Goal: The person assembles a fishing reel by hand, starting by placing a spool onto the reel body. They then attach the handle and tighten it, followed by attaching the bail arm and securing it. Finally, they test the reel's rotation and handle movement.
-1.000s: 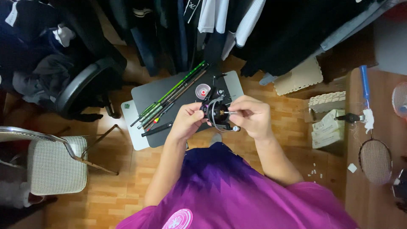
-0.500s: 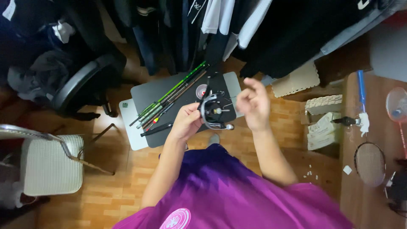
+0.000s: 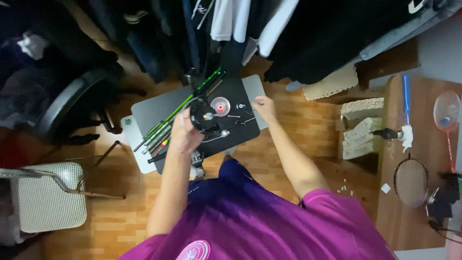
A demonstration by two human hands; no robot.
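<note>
A view from above of a person in a purple shirt standing at a small dark tabletop (image 3: 154, 111), arms stretched forward over it.

The left hand (image 3: 184, 134) is clenched around a black round device (image 3: 202, 115) that stands at the middle of the tabletop. The fingers wrap its near side. A silver knob sits on top of the device, and a thin metal bar sticks out from it toward the right.

The right hand (image 3: 263, 108) is held above the right edge of the tabletop, a little apart from the device. Its fingers are loosely curled; the view is too blurred to tell whether anything thin is pinched between them.

Just beside the device, to its right, lies a small round red and white disc (image 3: 220, 106). To the left, a bundle of thin green and black rods (image 3: 180, 109) lies slanted across the tabletop, from the near left edge up toward the far side.

Dark clothes (image 3: 308, 33) hang in a row behind the tabletop. A black chair (image 3: 67, 108) stands at the left on the wooden floor (image 3: 298, 135), with a pale checked stool (image 3: 48, 202) nearer the person. At the right, a wooden side table (image 3: 418, 226) carries a racket (image 3: 410, 182) and a small fan (image 3: 446, 110).
</note>
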